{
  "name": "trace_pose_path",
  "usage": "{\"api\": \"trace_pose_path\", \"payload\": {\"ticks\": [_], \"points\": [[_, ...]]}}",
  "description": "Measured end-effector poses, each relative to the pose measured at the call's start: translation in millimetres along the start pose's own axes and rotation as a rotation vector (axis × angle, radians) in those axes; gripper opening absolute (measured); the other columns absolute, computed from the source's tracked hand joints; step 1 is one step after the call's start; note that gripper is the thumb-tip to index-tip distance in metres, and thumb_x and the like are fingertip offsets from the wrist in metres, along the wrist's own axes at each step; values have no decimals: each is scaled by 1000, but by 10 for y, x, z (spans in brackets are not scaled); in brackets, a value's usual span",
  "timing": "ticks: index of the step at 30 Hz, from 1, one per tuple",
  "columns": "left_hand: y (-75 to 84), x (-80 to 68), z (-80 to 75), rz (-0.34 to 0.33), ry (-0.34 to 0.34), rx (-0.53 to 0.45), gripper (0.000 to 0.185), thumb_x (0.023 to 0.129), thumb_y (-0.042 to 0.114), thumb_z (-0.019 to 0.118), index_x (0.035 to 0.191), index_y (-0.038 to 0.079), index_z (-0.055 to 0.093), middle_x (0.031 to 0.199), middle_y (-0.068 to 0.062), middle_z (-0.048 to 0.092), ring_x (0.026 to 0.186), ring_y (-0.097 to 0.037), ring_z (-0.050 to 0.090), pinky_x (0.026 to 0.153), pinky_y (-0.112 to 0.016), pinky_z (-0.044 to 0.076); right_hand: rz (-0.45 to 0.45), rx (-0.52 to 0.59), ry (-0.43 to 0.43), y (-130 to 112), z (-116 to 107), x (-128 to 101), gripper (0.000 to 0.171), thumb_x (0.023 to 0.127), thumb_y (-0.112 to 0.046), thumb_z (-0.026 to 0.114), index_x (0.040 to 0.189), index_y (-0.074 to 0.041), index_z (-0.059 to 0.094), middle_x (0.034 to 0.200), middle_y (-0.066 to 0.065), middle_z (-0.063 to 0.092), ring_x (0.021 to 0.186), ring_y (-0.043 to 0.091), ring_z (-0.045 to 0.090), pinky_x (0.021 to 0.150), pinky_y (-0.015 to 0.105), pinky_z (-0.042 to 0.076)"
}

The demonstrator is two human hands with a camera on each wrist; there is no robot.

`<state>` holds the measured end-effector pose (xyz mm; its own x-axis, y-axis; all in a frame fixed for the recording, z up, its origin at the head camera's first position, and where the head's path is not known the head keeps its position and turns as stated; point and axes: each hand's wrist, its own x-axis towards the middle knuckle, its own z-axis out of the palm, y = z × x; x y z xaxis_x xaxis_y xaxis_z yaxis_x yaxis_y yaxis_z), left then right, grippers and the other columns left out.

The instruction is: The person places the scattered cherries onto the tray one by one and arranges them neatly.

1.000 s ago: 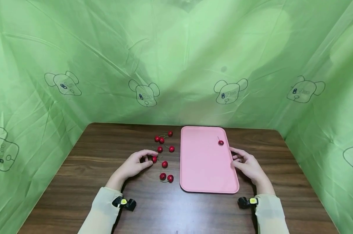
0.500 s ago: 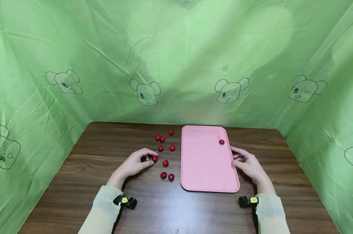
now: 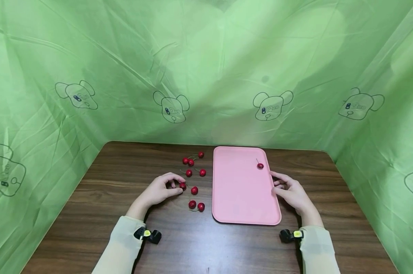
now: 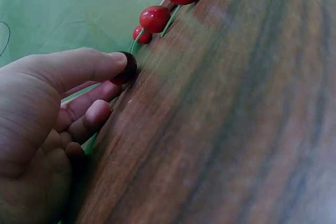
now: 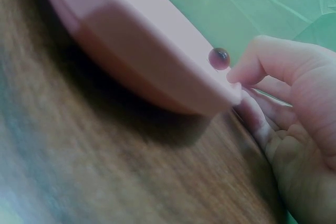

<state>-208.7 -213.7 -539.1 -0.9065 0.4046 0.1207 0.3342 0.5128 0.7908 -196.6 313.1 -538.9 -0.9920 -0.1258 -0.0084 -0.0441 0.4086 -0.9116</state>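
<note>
In the head view my left hand (image 3: 162, 189) is at the left side of the loose cherries, pinching one red cherry (image 3: 183, 186) between thumb and forefinger, low over the wooden table. The left wrist view shows the thumb pressed against this dark, shaded cherry (image 4: 128, 70), the other fingers loosely curled below. On the opposite side, my right hand (image 3: 291, 192) holds the right rim of a pink rectangular tray (image 3: 242, 190). Seen from the right wrist, the thumb lies at the rim with fingers beside and under it. A single stemmed cherry (image 3: 260, 166) lies in the tray's far right part.
Several more cherries with green stems lie between the left hand and the tray, including a near one (image 3: 201, 206) and a far one (image 3: 201, 154). The brown wooden table (image 3: 206, 247) is enclosed by green fabric (image 3: 210, 76) at the back and sides.
My left thumb has closed in against the cherry, which now sits deeper between the fingertips. The right hand keeps its place at the tray rim. The whole head view has shifted slightly.
</note>
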Motion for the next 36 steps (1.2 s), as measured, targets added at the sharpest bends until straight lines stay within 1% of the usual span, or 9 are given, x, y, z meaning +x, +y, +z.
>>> {"api": "trace_pose_path", "payload": {"ticks": [6, 10, 15, 22, 26, 31, 36], "points": [[10, 3, 3, 1, 6, 12, 27, 94, 27, 89, 120, 23, 80, 97, 7, 69, 88, -14, 62, 77, -33, 49, 7, -3, -3, 1, 0, 5, 68, 92, 3, 78, 157, -4, 58, 125, 26, 69, 101, 15, 68, 82, 21, 57], [3, 9, 5, 13, 6, 23, 27, 94, 25, 88, 120, 23, 80, 98, 7, 69, 88, -14, 62, 78, -33, 49, 8, -3, -5, -7, -1, -1, 67, 93, 2, 78, 157, -4, 58, 126, 26, 69, 102, 15, 67, 82, 21, 57], [-17, 5, 12, 6, 9, 34, 26, 94, 24, 88, 119, 25, 80, 99, 7, 69, 88, -13, 62, 78, -33, 49, -5, -3, -9, -15, 3, -6, 67, 93, 2, 77, 156, -2, 57, 125, 26, 69, 101, 15, 67, 82, 21, 56], [-14, 14, 22, -2, 12, 48, 30, 94, 23, 89, 122, 25, 79, 100, 8, 68, 89, -13, 61, 78, -33, 49, -2, -12, -3, -44, -4, -7, 66, 92, 3, 76, 156, -5, 60, 124, 26, 70, 101, 16, 67, 83, 21, 56], [-22, 13, 21, 1, 11, 52, 30, 94, 22, 89, 122, 26, 79, 101, 9, 68, 89, -13, 61, 78, -34, 49, 2, -16, -4, -45, -4, -6, 66, 93, 3, 76, 156, -6, 60, 124, 26, 70, 102, 17, 67, 83, 21, 55], [-29, 11, 23, 14, 13, 49, 27, 94, 21, 89, 118, 27, 79, 101, 10, 68, 89, -13, 61, 78, -34, 49, -3, -13, -5, -36, -1, -6, 66, 93, 2, 77, 156, -4, 59, 124, 26, 70, 101, 16, 67, 83, 21, 55], [-37, 19, 27, 15, 14, 30, 27, 94, 19, 89, 117, 29, 78, 101, 9, 68, 88, -14, 62, 77, -34, 49, -10, -7, -7, -32, 0, -3, 66, 93, 3, 76, 156, -3, 58, 124, 26, 70, 101, 14, 67, 83, 20, 55]]}}
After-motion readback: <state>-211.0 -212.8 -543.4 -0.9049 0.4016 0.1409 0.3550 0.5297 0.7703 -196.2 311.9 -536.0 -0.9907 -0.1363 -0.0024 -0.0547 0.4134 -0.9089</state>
